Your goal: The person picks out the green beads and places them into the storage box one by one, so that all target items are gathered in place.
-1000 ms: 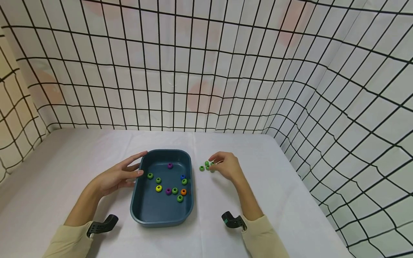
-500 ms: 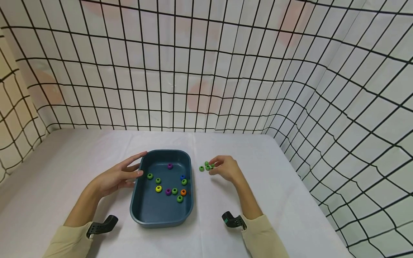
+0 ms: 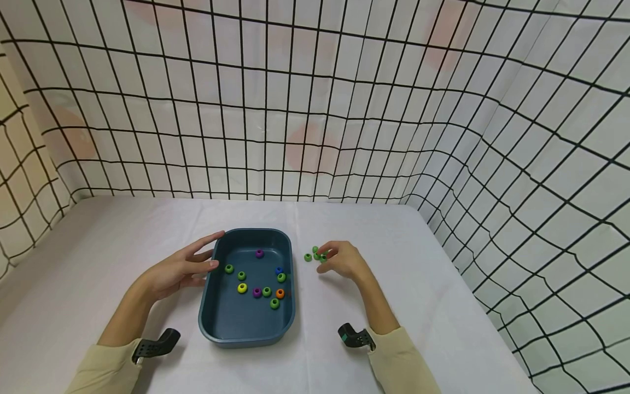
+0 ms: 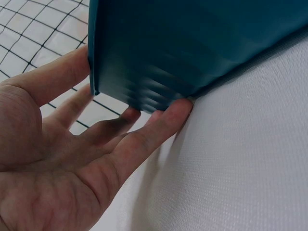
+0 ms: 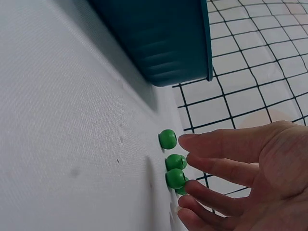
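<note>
A dark blue tray (image 3: 242, 326) stands on the white cloth, holding several beads: green, purple, yellow, blue and orange. My left hand (image 3: 172, 271) rests against its left side with fingers extended; in the left wrist view the thumb and fingertips touch the tray wall (image 4: 192, 43). To the right of the tray lies a small cluster of green beads (image 3: 308, 257). Close over that cluster is my right hand (image 3: 346, 259), fingers loosely bent and apart. The right wrist view has its fingertips right beside the green beads (image 5: 168, 139), with no bead between thumb and fingers.
A black wire grid (image 3: 266, 109) with white sheeting behind it encloses the back and sides of the table. The white tablecloth (image 3: 423, 273) stretches out to the right. Each sleeve cuff carries a black wrist camera mount (image 3: 355, 335).
My right hand has drawn slightly down and back from the green beads, and its fingers have spread, leaving more of the cluster visible. The left hand and tray stay put.
</note>
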Demonstrator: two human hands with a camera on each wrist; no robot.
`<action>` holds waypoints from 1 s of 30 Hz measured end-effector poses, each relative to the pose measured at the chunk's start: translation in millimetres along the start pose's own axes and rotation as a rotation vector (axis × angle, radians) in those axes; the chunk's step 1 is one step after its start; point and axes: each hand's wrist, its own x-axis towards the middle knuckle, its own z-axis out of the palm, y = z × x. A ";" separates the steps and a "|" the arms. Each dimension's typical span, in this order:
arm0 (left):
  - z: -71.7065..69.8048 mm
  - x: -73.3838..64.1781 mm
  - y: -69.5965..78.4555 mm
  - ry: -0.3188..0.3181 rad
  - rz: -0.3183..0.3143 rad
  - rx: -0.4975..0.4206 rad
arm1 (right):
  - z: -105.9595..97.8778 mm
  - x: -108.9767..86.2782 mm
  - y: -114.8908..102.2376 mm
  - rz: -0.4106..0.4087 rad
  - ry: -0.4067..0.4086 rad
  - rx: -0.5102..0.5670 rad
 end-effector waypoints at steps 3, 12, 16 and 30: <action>0.3 0.1 0.0 0.001 0.001 0.004 | 1.3 0.5 1.1 0.004 -0.001 -0.004; 1.1 0.5 0.9 -0.005 0.002 -0.005 | 5.5 1.3 0.4 0.011 -0.006 -0.002; 1.1 0.1 1.0 -0.002 0.001 -0.003 | 6.4 1.1 -0.8 0.014 -0.001 -0.005; 0.4 -1.1 1.5 -0.003 0.004 0.007 | 12.6 3.0 0.8 0.003 0.057 0.000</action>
